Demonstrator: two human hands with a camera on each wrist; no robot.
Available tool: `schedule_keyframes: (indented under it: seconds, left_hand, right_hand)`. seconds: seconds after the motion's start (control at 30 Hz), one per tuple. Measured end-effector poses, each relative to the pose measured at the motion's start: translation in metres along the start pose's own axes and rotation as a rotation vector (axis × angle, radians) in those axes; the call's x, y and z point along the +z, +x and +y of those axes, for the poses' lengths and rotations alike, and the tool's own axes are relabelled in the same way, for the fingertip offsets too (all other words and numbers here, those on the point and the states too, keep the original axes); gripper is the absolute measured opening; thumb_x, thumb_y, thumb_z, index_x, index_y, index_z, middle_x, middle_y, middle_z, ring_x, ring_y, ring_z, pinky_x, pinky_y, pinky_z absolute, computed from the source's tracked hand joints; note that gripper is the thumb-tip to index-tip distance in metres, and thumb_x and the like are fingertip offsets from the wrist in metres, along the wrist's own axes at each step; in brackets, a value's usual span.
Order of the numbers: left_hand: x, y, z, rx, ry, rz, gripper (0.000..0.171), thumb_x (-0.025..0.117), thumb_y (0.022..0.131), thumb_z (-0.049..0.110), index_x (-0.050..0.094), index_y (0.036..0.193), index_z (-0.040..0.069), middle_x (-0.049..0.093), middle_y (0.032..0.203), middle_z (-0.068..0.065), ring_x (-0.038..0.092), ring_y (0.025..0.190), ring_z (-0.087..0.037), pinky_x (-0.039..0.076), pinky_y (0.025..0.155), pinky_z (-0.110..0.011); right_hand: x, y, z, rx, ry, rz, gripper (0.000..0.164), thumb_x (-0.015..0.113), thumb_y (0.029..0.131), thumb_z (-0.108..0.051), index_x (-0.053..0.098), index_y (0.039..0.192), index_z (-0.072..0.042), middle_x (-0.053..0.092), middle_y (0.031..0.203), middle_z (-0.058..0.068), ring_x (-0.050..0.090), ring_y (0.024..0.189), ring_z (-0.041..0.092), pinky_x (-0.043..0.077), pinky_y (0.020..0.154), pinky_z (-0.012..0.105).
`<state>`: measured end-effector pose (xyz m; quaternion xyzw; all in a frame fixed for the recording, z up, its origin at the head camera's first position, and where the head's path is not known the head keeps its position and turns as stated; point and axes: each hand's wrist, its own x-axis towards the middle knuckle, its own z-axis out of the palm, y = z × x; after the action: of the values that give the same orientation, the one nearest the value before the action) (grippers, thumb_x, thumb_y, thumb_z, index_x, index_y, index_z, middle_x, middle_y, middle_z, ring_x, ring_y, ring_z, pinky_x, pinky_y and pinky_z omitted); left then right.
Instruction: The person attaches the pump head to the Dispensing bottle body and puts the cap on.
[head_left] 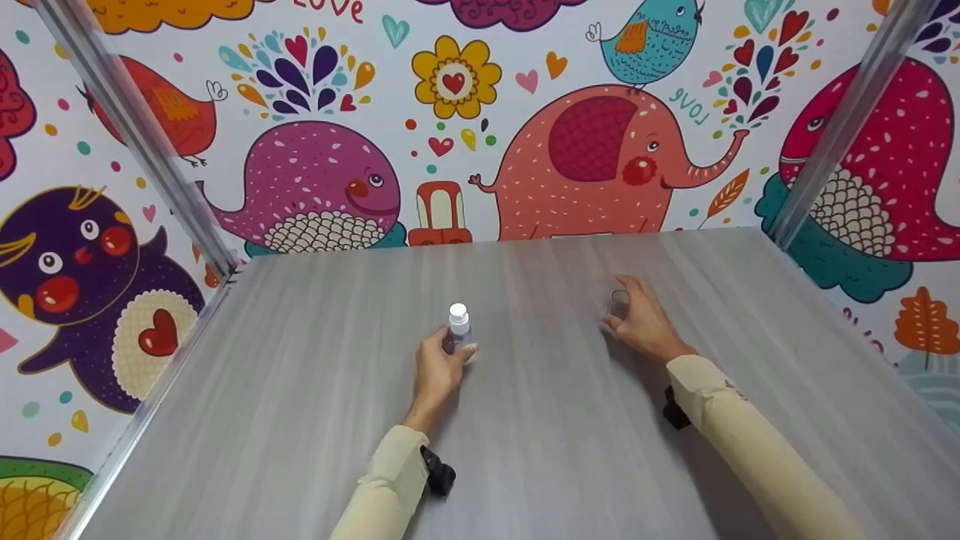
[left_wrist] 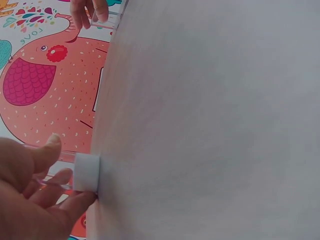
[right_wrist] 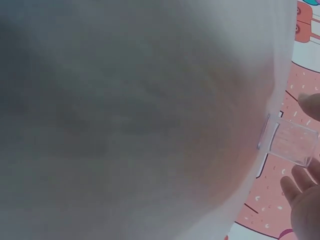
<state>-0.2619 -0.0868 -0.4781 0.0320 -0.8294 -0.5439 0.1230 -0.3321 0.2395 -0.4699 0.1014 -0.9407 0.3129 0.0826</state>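
Near the middle of the table, my left hand [head_left: 439, 367] grips a small clear bottle [head_left: 459, 328] with a white top, thumb on one side and fingers on the other. In the left wrist view a white band [left_wrist: 86, 172] shows at its lower end, close to the table surface. Farther right, my right hand [head_left: 645, 322] is spread beside a small clear cup [head_left: 619, 297]. In the right wrist view the clear cup [right_wrist: 293, 142] stands between the parted thumb and fingers, fingertips right at its side and the thumb apart from it.
The grey wood-grain table [head_left: 540, 420] runs back to a wall [head_left: 517, 135] printed with cartoon animals. Metal posts [head_left: 142, 142] rise at the back left and back right corners. Black wrist devices [head_left: 437, 471] sit at both cream sleeves [head_left: 757, 442].
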Motion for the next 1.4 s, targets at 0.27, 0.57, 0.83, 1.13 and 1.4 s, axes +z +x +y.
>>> schedule_keyframes:
  seconds: [0.27,0.57,0.83,1.13,1.4]
  left_hand:
    - [0.0005,-0.0008,0.0015,-0.02,-0.005,-0.009,0.042,0.074,0.087,0.004,0.063,0.126,-0.007,0.066,0.128,-0.026,0.063,0.123,-0.039,0.051,0.104,-0.047]
    - [0.0004,0.0006,-0.0005,-0.011,-0.005,0.003,0.037,0.074,0.087,0.004,0.065,0.121,-0.005,0.069,0.124,-0.024,0.065,0.119,-0.037,0.052,0.102,-0.047]
    - [0.0002,-0.0007,-0.0015,0.0,0.004,0.009,0.038,0.075,0.086,0.004,0.066,0.121,-0.006,0.069,0.123,-0.025,0.065,0.119,-0.037,0.052,0.102,-0.047]
    - [-0.0005,-0.002,0.0015,-0.035,0.035,-0.001,0.037,0.075,0.088,0.008,0.066,0.122,-0.003,0.07,0.123,-0.021,0.066,0.118,-0.033,0.053,0.101,-0.046]
    - [-0.0006,-0.0013,0.0015,-0.027,0.017,-0.006,0.035,0.074,0.088,0.007,0.066,0.121,-0.003,0.068,0.125,-0.022,0.064,0.122,-0.035,0.051,0.104,-0.046]
  right_hand:
    - [0.0025,-0.0015,-0.0002,0.122,0.099,-0.005,0.076,0.073,0.09,-0.013,0.03,0.15,0.006,0.039,0.145,0.026,0.04,0.137,0.043,0.036,0.115,0.058]
    - [0.0047,-0.0002,0.002,0.236,0.215,-0.013,0.076,0.072,0.091,-0.016,0.029,0.15,0.006,0.039,0.147,0.026,0.04,0.138,0.042,0.035,0.117,0.056]
    - [0.0049,-0.0023,0.0027,0.299,0.234,-0.008,0.07,0.074,0.09,-0.018,0.036,0.144,0.007,0.046,0.143,0.027,0.048,0.13,0.041,0.042,0.111,0.053]
    - [0.0067,-0.0024,0.0039,0.321,0.23,-0.012,0.059,0.071,0.091,-0.015,0.04,0.138,0.005,0.049,0.14,0.027,0.05,0.129,0.041,0.043,0.109,0.053]
    - [0.0063,-0.0047,0.0058,0.3,0.244,0.005,0.053,0.067,0.094,-0.011,0.042,0.138,0.006,0.051,0.137,0.027,0.051,0.128,0.04,0.043,0.11,0.053]
